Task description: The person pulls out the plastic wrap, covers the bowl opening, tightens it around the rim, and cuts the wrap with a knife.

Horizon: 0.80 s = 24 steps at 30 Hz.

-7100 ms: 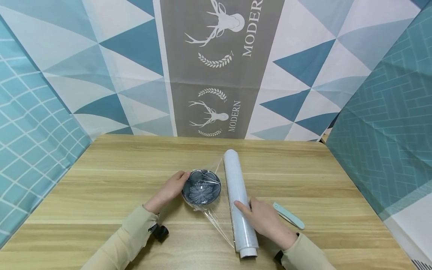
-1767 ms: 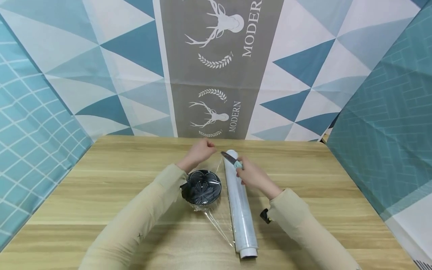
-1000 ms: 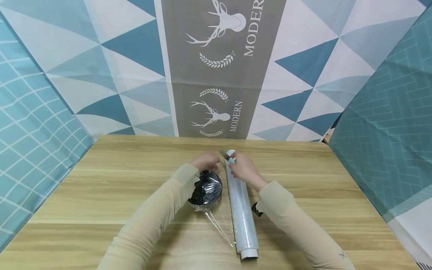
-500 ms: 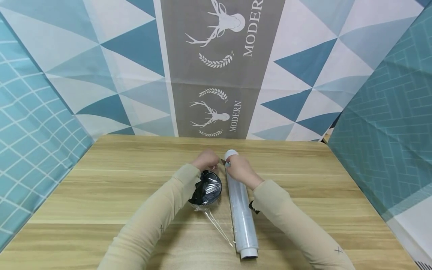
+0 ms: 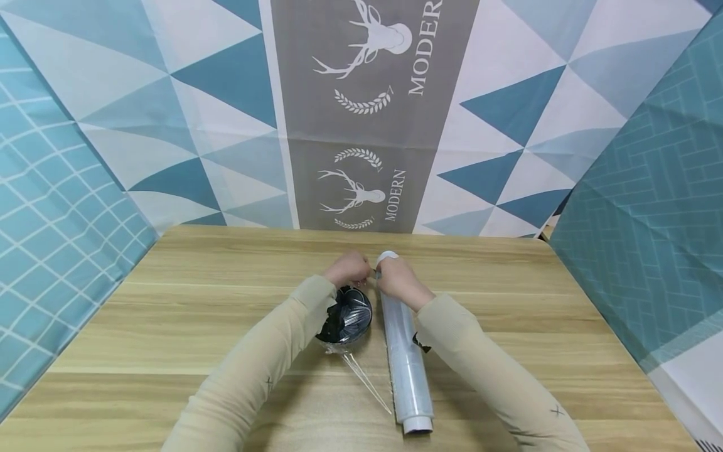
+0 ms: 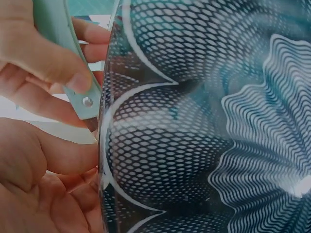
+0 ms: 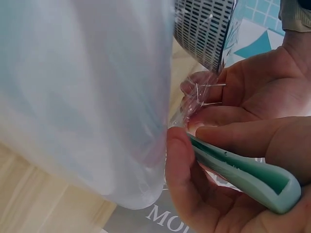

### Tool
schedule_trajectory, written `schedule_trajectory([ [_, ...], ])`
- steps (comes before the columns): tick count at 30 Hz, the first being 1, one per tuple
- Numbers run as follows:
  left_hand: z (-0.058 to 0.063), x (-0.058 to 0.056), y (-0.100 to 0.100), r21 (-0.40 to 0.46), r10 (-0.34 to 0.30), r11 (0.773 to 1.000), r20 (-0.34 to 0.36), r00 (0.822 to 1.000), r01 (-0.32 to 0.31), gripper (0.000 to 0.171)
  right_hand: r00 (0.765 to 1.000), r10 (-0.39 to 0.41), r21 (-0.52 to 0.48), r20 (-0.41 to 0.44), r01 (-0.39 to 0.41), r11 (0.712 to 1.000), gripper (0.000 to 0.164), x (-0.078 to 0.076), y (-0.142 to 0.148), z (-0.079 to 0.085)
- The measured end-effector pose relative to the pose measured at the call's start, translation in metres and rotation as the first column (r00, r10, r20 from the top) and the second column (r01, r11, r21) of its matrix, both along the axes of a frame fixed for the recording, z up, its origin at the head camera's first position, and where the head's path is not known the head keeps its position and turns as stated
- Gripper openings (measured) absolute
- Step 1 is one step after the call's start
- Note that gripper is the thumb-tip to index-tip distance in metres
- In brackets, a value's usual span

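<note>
Mint knife (image 6: 56, 24), rivet (image 6: 87, 101) left-wrist only

A pale left sleeve (image 5: 265, 358) hides part of the patterned bowl (image 5: 357, 314), which (seen from the left wrist) runs off the right edge. The right hand (image 5: 400, 281) covers nearly all the knife (image 7: 233, 171) from the head camera; how far its blade reaches cannot be told. The film roll (image 7: 92, 97), blurred, spills past the right wrist view's left edge.

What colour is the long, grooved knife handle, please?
The grooved knife handle is mint green, clearest in the right wrist view.
</note>
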<state>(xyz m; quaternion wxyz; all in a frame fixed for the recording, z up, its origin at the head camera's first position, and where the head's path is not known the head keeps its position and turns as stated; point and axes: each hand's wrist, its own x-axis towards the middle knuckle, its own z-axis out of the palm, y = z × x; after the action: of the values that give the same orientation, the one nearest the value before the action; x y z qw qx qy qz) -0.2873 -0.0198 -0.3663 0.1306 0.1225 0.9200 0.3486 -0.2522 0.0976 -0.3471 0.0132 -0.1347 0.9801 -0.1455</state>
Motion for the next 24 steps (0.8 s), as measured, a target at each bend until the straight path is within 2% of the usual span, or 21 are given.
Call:
schedule_trajectory([
  [6,-0.002,-0.007,0.0,0.022,0.031,0.999,0.079,0.996,-0.033,0.017,0.99,-0.047,-0.092,0.133,0.059,0.994,0.035,0.003,0.003,-0.003],
  [10,-0.003,-0.008,-0.002,-0.028,0.021,0.999,0.041,0.999,-0.02,0.018,0.983,-0.054,-0.152,0.176,0.081,0.985,0.035,0.009,0.007,0.0],
  [13,-0.003,-0.007,-0.003,-0.045,0.034,0.998,0.019,0.999,-0.033,0.018,0.979,-0.025,-0.176,0.2,0.061,0.982,0.036,0.013,0.011,0.005],
  [17,-0.004,-0.008,-0.002,-0.035,0.048,0.998,0.027,0.998,-0.047,0.02,0.973,0.01,-0.155,0.232,0.027,0.988,0.035,0.014,0.019,0.012],
  [24,-0.001,-0.007,0.002,-0.022,0.001,1.0,0.018,1.0,-0.001,0.017,0.966,0.034,-0.114,0.256,-0.005,0.994,0.034,0.006,0.019,0.018],
])
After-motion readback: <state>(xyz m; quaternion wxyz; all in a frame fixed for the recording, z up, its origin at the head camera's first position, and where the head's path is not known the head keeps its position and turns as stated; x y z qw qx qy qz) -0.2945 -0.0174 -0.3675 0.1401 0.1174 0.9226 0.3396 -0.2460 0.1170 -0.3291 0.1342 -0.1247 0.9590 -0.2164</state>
